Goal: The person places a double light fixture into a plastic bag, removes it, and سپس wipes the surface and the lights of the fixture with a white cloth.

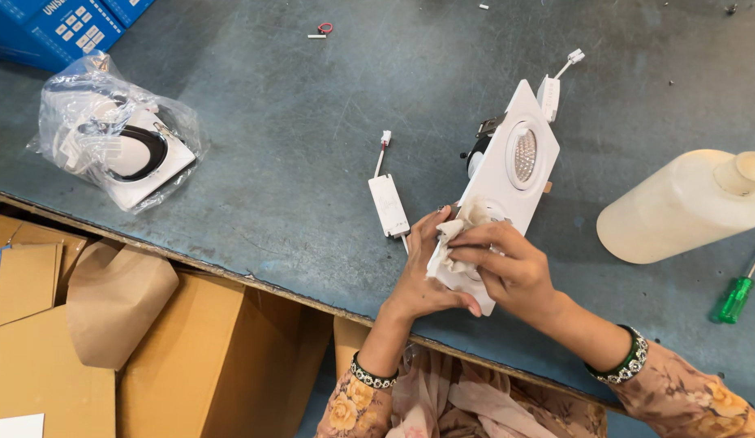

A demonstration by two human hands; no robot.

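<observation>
Pinching a crumpled white cloth in my right hand, I press it on the white twin-lamp fitting, whose long axis runs away up-right; my left hand grips its near end.

Both hands rub cloth on white light fixture (w/ LEDs).

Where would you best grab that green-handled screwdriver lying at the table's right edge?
Probably by the green handle of the screwdriver, coming down from above: the handle is the thick part, it lies flat on the table, and its thin shaft runs up toward the pale plastic jug.
</observation>
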